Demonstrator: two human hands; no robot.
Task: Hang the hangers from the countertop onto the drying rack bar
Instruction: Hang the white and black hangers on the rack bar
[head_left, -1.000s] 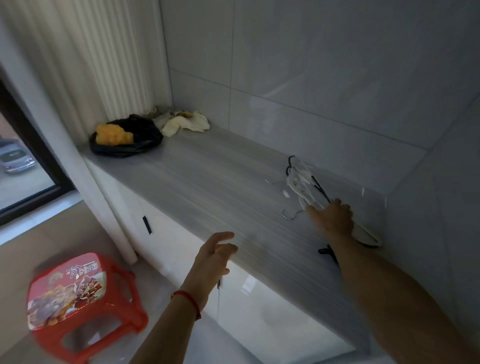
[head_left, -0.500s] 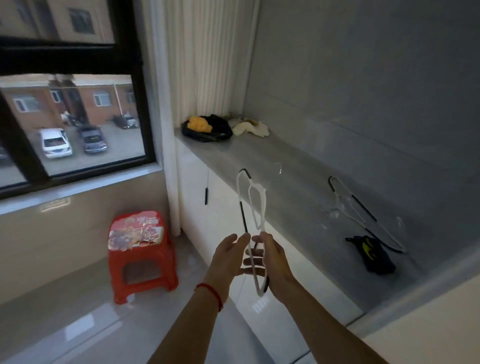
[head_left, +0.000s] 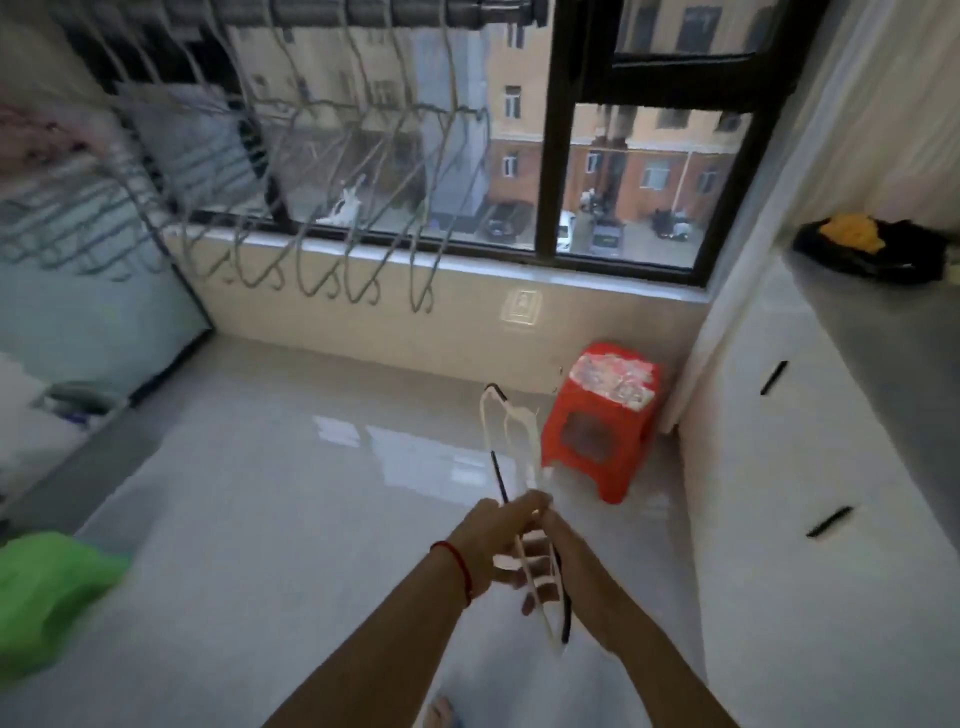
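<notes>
White and black plastic hangers, a small bunch of them, stand up between the person's two hands out over the pale tiled floor, hooks at the top and pointing away toward the window. The left hand, with a red cord at its wrist, pinches the bunch where the thin arms cross. The right hand has its fingers curled around the lower part of the same bunch, just beside the left. The picture is smeared, so how many hangers there are cannot be told.

Up at the top, the dark drying rack bar runs across in front of the window, with a row of pale hangers already hung from it, well apart from the hands. A red stool sits on the floor near the white cabinet. On the grey surface at the far right lies a black bundle with something yellow on it.
</notes>
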